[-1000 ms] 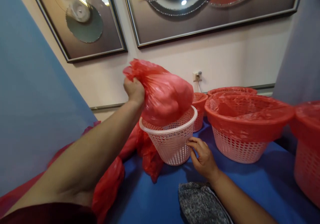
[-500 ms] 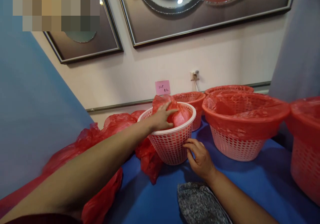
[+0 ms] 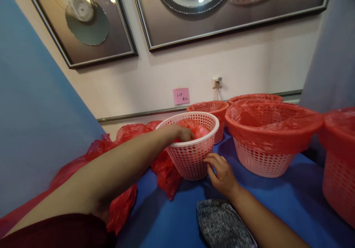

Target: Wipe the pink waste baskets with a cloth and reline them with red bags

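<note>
Where it stands on the broad blue-covered table [image 3: 158, 222], the round white perforated plastic basket [image 3: 191, 166] is best kept steady while the red plastic bag [image 3: 201, 131] inside is pressed evenly, clear of the rim. The wall is met by the curled right hand [image 3: 222, 174]; the left hand [image 3: 185, 133] is sunk onto the bag, though whether either is gripping cannot be told. Open room is left in front.

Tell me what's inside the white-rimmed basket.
A red plastic bag and the left hand are inside. The bag's contents, the hand's exact grip and the floor of the basket are covered from view.
</note>
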`<state>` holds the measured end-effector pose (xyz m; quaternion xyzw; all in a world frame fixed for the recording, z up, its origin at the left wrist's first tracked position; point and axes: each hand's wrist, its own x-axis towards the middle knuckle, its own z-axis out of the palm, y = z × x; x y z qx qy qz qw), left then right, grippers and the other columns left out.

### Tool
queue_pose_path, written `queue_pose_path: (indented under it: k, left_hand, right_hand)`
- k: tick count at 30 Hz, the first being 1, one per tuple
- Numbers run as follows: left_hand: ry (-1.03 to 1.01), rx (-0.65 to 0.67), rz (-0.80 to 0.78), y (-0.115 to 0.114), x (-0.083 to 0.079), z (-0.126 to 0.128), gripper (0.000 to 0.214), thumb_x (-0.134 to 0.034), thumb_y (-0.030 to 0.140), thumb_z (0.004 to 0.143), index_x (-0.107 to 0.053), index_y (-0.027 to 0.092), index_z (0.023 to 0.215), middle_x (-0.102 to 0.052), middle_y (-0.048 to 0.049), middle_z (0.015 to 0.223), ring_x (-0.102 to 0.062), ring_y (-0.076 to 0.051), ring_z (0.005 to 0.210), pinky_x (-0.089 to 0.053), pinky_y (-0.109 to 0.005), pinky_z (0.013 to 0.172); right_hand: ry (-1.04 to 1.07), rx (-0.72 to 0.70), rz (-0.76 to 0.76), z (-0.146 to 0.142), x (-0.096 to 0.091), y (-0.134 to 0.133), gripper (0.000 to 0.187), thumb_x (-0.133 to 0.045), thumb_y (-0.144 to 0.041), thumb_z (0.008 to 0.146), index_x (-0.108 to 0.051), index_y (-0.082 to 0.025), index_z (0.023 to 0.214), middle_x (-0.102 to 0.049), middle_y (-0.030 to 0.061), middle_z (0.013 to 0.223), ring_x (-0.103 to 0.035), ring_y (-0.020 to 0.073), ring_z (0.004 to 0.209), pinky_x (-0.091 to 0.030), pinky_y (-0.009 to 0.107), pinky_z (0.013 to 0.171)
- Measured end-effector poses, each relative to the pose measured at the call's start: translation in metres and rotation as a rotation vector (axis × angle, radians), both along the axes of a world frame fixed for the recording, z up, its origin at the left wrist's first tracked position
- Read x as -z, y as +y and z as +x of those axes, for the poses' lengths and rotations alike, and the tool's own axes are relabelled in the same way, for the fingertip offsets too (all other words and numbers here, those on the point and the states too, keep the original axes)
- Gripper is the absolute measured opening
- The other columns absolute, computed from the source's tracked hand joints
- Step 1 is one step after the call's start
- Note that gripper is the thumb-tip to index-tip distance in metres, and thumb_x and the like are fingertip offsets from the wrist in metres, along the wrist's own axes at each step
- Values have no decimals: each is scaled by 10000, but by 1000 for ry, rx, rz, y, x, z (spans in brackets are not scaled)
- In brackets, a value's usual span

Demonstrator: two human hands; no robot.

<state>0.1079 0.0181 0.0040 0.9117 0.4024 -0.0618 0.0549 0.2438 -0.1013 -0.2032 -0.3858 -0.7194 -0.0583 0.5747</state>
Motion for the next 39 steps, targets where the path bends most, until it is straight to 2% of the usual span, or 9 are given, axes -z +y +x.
queue_pose_path:
  k: [5, 9, 12, 15, 19, 22, 29, 33, 39]
  left_hand:
    - [-155, 22, 240, -29, -35, -34, 432, -625, 215, 873, -679, 172, 1299, -565, -116, 1518, -529, -264, 1391, -362, -428, 1203]
    - [-448, 20, 634, -77, -33, -105, 368, -566, 287, 930, -675, 186, 1267, -617, -118, 1446, -565, -265, 1351, -415, -477, 1176]
    - [-581, -109, 652, -117, 5, -159, 315, -551, 338, 943, -689, 185, 1181, -685, -110, 1343, -634, -256, 1260, -479, -481, 1124]
    - [-685, -272, 509, -152, 75, -186, 276, -559, 344, 930, -710, 186, 1099, -748, -114, 1214, -695, -256, 1163, -552, -472, 1046]
    - [-792, -331, 197, -182, 181, -170, 231, -550, 326, 931, -740, 219, 1008, -779, -104, 1134, -741, -243, 1071, -602, -431, 983]
    - [-790, -305, 65, -193, 231, -144, 217, -544, 292, 939, -750, 227, 966, -786, -93, 1101, -753, -231, 1032, -622, -400, 946]
    - [-692, -111, 18, -182, 249, -137, 197, -603, 305, 921, -777, 263, 1003, -784, -86, 1142, -735, -238, 1100, -604, -388, 988]
    - [-704, -116, 22, -175, 252, -140, 208, -619, 343, 913, -787, 261, 1006, -789, -89, 1140, -740, -247, 1096, -604, -395, 990]
    - [-728, -84, 54, -177, 254, -141, 209, -627, 355, 918, -790, 284, 1027, -800, -65, 1109, -755, -240, 1059, -620, -378, 960]
  right_hand:
    - [9, 31, -16, 5, 6, 6, 267, -497, -89, 915, -635, -213, 1107, -702, 76, 1063, -675, 219, 995, -500, 368, 853]
    - [20, 59, -47, 13, 13, 9, 233, -491, -108, 930, -634, -216, 1079, -712, 70, 1039, -681, 222, 983, -501, 374, 853]
    - [39, 64, -66, 18, 16, 10, 215, -498, -133, 939, -639, -222, 1074, -712, 70, 1043, -683, 226, 991, -511, 382, 863]
    - [63, 41, -78, 15, 14, 9, 217, -502, -137, 933, -646, -226, 1068, -709, 68, 1034, -682, 225, 984, -526, 393, 877]
    - [148, 4, -69, 5, -3, -3, 230, -501, -128, 927, -655, -236, 1059, -704, 59, 1024, -681, 209, 975, -559, 383, 879]
    - [160, 53, 1, 9, -24, -27, 256, -509, -127, 934, -661, -251, 1098, -694, 65, 1087, -682, 214, 1033, -572, 390, 909]
    - [-238, 639, 160, 111, -105, -92, 427, -629, -247, 924, -597, -215, 1349, -625, 150, 1312, -616, 329, 1212, -510, 520, 1045]
    - [-550, 903, -238, 176, -156, -89, 444, -661, -359, 894, -650, -144, 1283, -630, 196, 1338, -638, 384, 1154, -537, 535, 952]
    - [-598, 652, -869, 213, -197, -56, 55, -684, -183, 796, -693, -230, 770, -734, 11, 771, -665, 186, 711, -489, 288, 637]
